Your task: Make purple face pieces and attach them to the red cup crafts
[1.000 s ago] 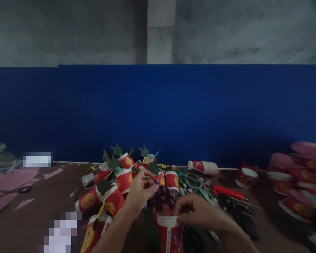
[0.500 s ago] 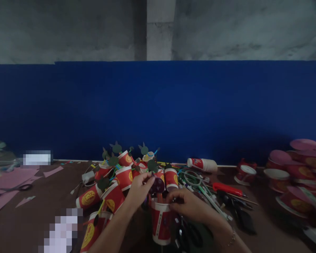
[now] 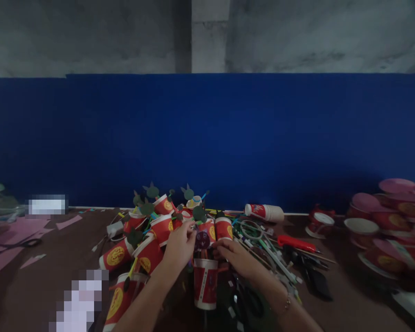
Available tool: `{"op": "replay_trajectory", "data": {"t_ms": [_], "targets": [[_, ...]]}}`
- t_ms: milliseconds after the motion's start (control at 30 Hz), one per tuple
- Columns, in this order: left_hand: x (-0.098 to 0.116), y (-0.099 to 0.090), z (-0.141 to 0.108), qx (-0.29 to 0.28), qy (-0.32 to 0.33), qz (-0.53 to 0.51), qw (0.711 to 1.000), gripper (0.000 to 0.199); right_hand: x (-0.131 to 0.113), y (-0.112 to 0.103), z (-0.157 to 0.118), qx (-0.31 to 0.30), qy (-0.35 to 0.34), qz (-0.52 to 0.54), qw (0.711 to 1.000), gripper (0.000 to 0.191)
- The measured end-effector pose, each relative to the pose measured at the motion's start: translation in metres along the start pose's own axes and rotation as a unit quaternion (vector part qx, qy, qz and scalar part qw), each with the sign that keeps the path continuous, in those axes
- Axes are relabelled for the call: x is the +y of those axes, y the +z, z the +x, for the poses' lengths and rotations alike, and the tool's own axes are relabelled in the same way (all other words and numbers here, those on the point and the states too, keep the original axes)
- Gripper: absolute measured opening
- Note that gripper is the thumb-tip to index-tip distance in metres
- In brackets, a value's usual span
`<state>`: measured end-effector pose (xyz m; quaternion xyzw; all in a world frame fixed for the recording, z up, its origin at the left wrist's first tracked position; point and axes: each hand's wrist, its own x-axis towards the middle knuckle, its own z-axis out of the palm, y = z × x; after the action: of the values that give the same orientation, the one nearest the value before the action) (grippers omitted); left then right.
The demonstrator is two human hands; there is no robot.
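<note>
My left hand (image 3: 182, 243) is closed in a pinch at the upper left edge of a small dark purple disc (image 3: 203, 241) with a face drawn on it. My right hand (image 3: 230, 254) has its fingers bent and drawn together at the disc's lower right; what they hold, if anything, is too small to make out. Directly below stands an upright red paper cup (image 3: 205, 283) with a white printed strip. Reddish strips (image 3: 204, 254) rise from its rim towards the disc. Neither hand grips the cup wall.
Several red paper cups (image 3: 115, 257) with dark animal-shaped cutouts are heaped behind and left. At right lie a red-handled tool (image 3: 296, 243), cable ties and black scissors (image 3: 252, 302). Stacked cups (image 3: 264, 212) lie at the back, decorated cups (image 3: 397, 219) far right, pink paper (image 3: 17, 235) left.
My right hand has left the cup's rim and moved up and left beside the disc. My left hand has shifted slightly left, and the disc's face now turns towards me.
</note>
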<state>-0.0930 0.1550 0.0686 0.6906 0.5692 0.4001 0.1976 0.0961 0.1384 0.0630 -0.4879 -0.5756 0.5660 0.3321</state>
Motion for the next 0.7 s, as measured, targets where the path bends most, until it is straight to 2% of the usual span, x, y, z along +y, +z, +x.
{"op": "replay_trajectory", "data": {"t_ms": [200,367,433,533,633,700], "targets": [[0.007,0.004,-0.003,-0.021,-0.036,-0.102,0.994,0.045,0.002,0.006,-0.004,-0.031,0.030,0.043,0.998,0.015],[0.009,-0.004,0.000,-0.053,-0.087,-0.233,0.967,0.032,-0.002,0.004,-0.004,-0.022,0.023,0.078,0.996,0.018],[0.011,-0.013,0.001,-0.093,-0.118,-0.309,0.939,0.025,-0.001,0.002,-0.001,-0.002,0.016,0.079,0.997,0.020],[0.017,-0.028,0.000,-0.151,-0.127,-0.453,0.870,0.027,0.000,-0.002,0.004,0.038,0.021,0.109,0.993,0.024],[0.024,-0.040,-0.003,-0.167,-0.136,-0.539,0.814,0.030,0.003,-0.007,0.006,0.039,0.022,0.152,0.987,0.031],[0.027,-0.044,-0.003,-0.165,-0.139,-0.573,0.791,0.030,0.006,-0.008,0.007,0.038,0.015,0.124,0.991,0.032]]}}
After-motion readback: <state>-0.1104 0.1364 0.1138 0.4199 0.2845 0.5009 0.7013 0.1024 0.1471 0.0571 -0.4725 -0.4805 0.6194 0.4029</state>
